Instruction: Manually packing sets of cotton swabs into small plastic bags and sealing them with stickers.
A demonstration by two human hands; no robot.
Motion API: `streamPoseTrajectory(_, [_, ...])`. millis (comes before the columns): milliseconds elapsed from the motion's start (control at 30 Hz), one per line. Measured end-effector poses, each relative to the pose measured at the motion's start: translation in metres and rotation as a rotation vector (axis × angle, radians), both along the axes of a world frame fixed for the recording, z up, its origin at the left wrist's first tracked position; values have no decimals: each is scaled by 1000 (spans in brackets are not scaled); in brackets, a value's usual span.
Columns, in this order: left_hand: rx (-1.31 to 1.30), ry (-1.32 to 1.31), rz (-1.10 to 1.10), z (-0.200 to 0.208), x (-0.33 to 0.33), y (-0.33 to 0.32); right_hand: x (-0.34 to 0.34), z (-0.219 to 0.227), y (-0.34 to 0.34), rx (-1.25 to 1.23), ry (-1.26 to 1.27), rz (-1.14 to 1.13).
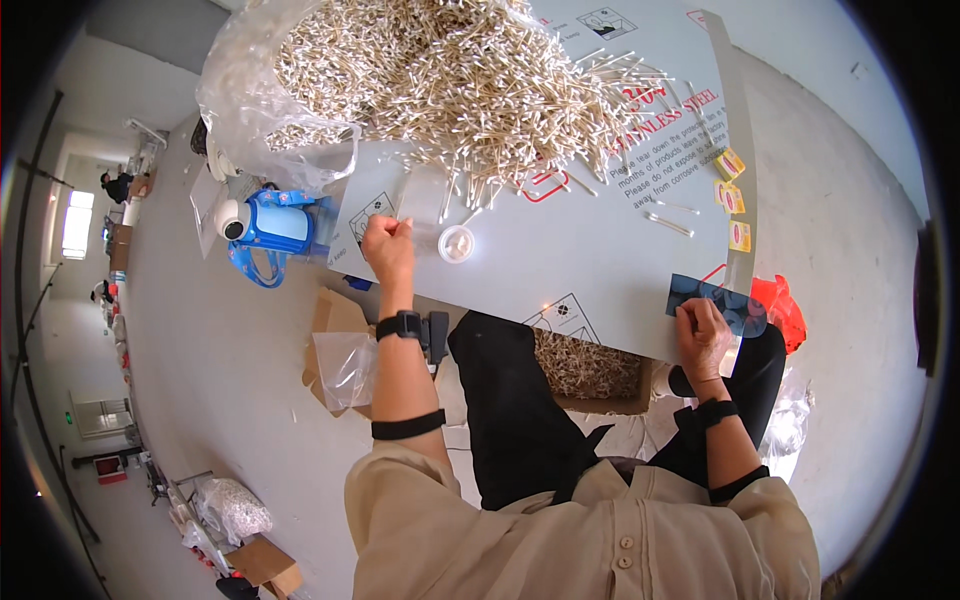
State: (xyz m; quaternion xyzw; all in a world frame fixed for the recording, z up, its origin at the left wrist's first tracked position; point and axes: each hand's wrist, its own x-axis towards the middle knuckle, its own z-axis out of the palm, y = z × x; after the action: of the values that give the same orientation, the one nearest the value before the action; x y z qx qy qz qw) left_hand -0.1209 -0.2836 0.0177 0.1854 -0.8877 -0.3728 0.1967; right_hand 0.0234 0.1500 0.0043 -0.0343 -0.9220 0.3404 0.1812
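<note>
My left hand [388, 250] is closed in a pinch above the table's near left part. What its fingers hold, if anything, is too small to make out. Just right of it stands a small clear round tub [457, 244] with something white inside. My right hand [704, 338] pinches a dark blue see-through printed sheet [690, 288] at the table's near right corner. Beyond both hands a large heap of cotton swabs [470, 90] spills out of a clear plastic bag [240, 100]. A few loose swabs [670, 222] lie farther right.
Three small yellow boxes [738, 236] line the right edge of the metal-sheet tabletop [560, 250]. A blue bottle [278, 224] stands at left. Below the near edge are a carton of swabs [590, 370], another open carton [325, 335] and a red bag [780, 308].
</note>
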Motion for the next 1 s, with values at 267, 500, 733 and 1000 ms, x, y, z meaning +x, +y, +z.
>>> streamPoseTrajectory(267, [-71, -336, 42, -20, -26, -7, 4, 0, 5, 6, -30, -30])
streamPoseTrajectory(500, [370, 47, 28, -10, -11, -36, 1, 1, 1, -24, 0, 18])
streamPoseTrajectory(733, [647, -49, -309, 55, 41, 78, 5, -2, 9, -134, -92, -23])
streamPoseTrajectory(1000, [489, -547, -1035, 66, 144, 221, 40, 38, -10, -1443, -714, 215])
